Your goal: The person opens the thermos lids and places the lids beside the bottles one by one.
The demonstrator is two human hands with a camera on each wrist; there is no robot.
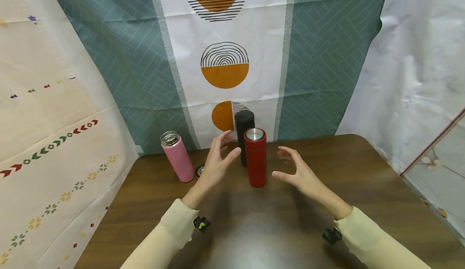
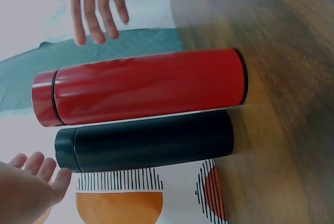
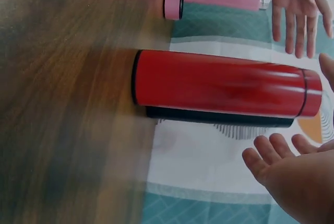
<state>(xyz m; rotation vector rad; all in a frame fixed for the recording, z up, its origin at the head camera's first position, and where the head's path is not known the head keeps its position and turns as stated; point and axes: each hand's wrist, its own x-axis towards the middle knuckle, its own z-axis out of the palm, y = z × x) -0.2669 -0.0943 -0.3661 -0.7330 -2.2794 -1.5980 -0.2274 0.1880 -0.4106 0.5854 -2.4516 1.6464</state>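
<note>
I am seeing the left hand and right hand holding nothing, fingers loosely curved either side of the red flask, which is standing on the desk just in front of the black flask. I am worrying that uneven contact could topple red into black. I am finding no readable brand, label or writing.

No lettering, brand, number or sign can be read on the red vacuum flask, the black flask, the pink bottle, its pink lid or the hanging cloths; a yellow-green mark on the left wrist's black device is too small to make out.
</note>
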